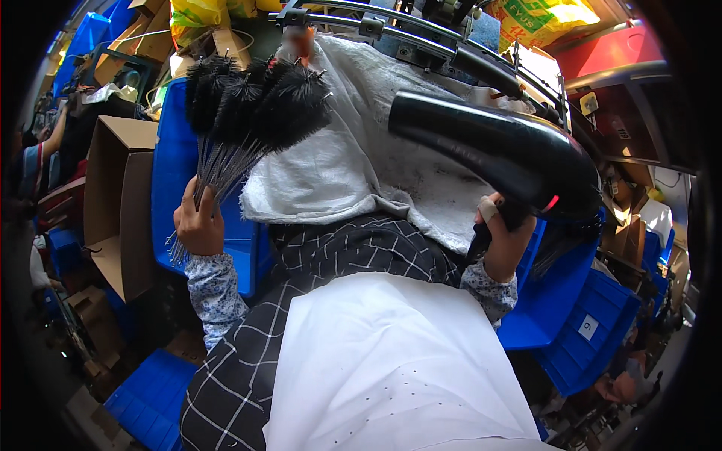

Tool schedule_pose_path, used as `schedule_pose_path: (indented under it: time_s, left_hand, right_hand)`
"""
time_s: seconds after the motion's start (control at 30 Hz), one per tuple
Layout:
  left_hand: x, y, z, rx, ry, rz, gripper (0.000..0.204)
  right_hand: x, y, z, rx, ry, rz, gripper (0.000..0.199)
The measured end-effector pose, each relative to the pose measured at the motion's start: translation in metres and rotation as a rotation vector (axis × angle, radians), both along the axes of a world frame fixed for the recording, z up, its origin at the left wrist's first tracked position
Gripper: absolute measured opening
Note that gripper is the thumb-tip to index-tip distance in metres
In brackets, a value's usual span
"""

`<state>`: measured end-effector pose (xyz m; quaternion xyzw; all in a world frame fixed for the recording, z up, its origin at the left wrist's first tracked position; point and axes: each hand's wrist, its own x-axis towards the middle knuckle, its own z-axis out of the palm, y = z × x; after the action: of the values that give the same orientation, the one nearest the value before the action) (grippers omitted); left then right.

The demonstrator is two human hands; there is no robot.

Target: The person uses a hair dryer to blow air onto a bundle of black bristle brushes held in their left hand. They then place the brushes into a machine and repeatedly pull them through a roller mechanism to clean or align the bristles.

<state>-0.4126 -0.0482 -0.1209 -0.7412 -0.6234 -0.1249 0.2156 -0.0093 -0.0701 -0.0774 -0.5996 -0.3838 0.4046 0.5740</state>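
My left hand point(201, 222) is closed around the twisted wire stems of a bunch of black bristle brushes point(252, 105), whose heads fan out upward above a blue bin point(171, 150). In my right hand point(502, 239) is the handle of a black hair dryer point(489, 146). Its barrel points left toward the brushes, and a small red light shows near its back end. A whitish woven cloth point(338, 135) spreads between the two hands and runs down to my lap.
An open cardboard box point(124, 203) stands left of the blue bin. At the right are another blue bin point(526, 319) and a blue crate point(590, 331) with a label. Metal rails point(391, 34) of a machine cross the far side. A blue crate point(150, 398) lies at lower left.
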Motion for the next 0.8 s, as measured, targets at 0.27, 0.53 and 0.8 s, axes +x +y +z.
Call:
schedule_pose_path:
  time_s: [0.27, 0.53, 0.8]
  left_hand:
    - [-0.017, 0.006, -0.004, 0.156, 0.129, -0.058, 0.032]
    - [-0.031, 0.030, 0.029, 0.341, 0.401, -0.156, 0.044]
    - [-0.031, 0.045, 0.046, 0.239, 0.501, -0.258, 0.032]
  right_hand:
    - [0.007, 0.003, 0.001, -0.017, -0.030, -0.055, 0.010]
    - [0.007, -0.003, 0.010, -0.026, -0.069, -0.024, 0.013]
    - [0.003, -0.005, 0.007, -0.029, -0.089, -0.012, 0.014]
